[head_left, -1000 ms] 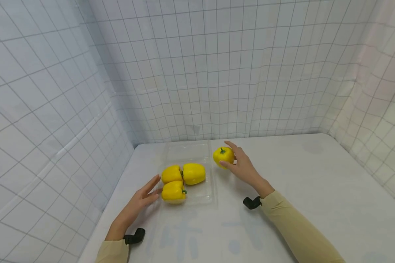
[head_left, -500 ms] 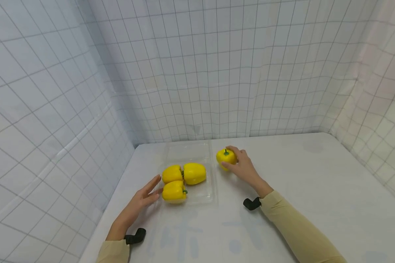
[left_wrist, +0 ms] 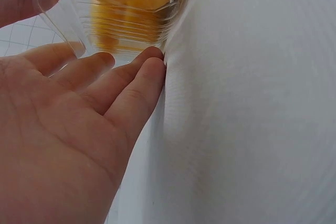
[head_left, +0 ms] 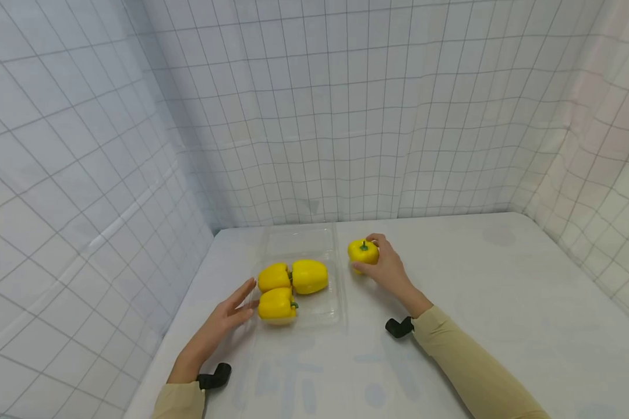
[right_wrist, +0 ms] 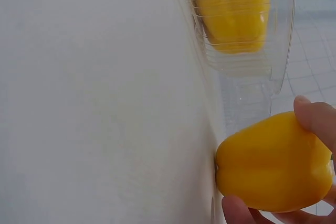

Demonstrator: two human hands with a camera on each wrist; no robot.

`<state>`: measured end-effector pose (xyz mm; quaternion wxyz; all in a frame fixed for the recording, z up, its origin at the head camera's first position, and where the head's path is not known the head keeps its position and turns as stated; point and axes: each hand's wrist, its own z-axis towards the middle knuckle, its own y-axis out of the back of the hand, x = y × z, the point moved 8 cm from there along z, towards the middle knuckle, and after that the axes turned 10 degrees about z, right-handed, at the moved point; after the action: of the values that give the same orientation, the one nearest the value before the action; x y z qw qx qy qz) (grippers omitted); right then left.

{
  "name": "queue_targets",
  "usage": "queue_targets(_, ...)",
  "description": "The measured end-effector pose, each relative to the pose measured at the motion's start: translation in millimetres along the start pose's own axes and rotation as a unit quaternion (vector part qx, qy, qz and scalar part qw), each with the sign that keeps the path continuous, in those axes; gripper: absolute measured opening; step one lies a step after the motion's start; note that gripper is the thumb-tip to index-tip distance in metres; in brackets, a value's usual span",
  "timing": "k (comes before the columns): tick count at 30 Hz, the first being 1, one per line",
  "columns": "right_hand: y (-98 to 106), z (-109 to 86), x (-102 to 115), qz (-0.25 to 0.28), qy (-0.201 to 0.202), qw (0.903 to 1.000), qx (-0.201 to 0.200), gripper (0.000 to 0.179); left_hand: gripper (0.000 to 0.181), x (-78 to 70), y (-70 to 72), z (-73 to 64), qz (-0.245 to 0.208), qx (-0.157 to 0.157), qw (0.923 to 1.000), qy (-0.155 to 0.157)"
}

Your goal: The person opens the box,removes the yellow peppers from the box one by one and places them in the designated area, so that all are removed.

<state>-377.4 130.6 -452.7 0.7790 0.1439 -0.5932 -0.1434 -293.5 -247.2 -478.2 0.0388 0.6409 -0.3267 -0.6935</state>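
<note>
My right hand [head_left: 390, 270] holds a yellow bell pepper [head_left: 363, 251] by its sides, thumb nearer me and fingers behind. The pepper stands stem up; in the right wrist view the base of this pepper [right_wrist: 275, 163] meets the table or nearly so. To its left lies a clear plastic clamshell container [head_left: 320, 311] with three yellow bell peppers [head_left: 309, 276] on their sides. My left hand [head_left: 222, 319] rests at the container's left side, fingers fairly straight. In the left wrist view the fingertips [left_wrist: 152, 64] reach the ribbed container wall [left_wrist: 126, 38].
The container's lid [head_left: 299, 240] lies folded back toward the rear. White grid-patterned curtains [head_left: 314, 116] enclose the back and both sides. A white table [head_left: 466, 291] spreads beneath everything. Black wrist-worn devices [head_left: 215, 377] sit on both wrists.
My right hand has moved slightly right and toward me with the bell pepper, lowering it beside the container. The left hand and the three peppers in the container have stayed put.
</note>
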Motion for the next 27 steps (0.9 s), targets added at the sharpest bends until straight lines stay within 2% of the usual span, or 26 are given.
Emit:
queue_targets(10, -3.7, 2.4, 1.7, -0.046, 0.010, 0.9989, 0.000, 0.089, 0.067, 0.1, 0.2, 0.3, -0.007, 0.002, 0.9999, 0.008)
queue_targets(17, -2.6, -2.1, 3.8, -0.100, 0.010, 0.9949, -0.006, 0.082, 0.067, 1.6, -0.8, 2.3, -0.005, 0.004, 0.9999, 0.010)
queue_targets(27, -3.4, -2.8, 2.6, -0.123, 0.009, 0.9924, -0.006, 0.083, 0.065, -1.0, -0.4, 2.1, 0.004, 0.005, 0.9999, -0.009)
